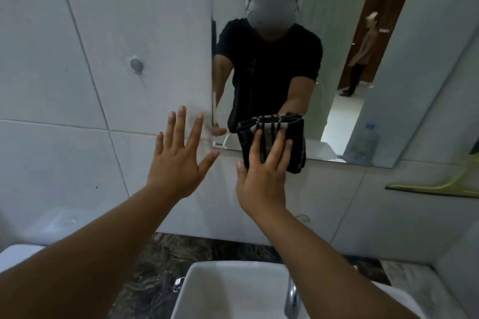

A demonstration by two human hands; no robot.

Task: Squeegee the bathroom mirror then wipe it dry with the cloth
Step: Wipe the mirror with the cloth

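Observation:
The bathroom mirror (344,54) hangs on the tiled wall ahead. Flat against its lower edge is a folded dark cloth (298,147) with pale stripes, and my right hand (261,176) presses it there with the fingers spread over it. My left hand (178,160) is open, fingers apart, palm against the wall tile just left of the mirror's lower left corner. A yellow-green squeegee (445,186) lies at the right, below the mirror, with nobody touching it.
A white basin (197,290) with a chrome tap (291,298) sits below my arms on a dark marbled counter (160,254). A clear bottle (363,142) shows as a reflection near the mirror's lower right. A second person is reflected in a far doorway.

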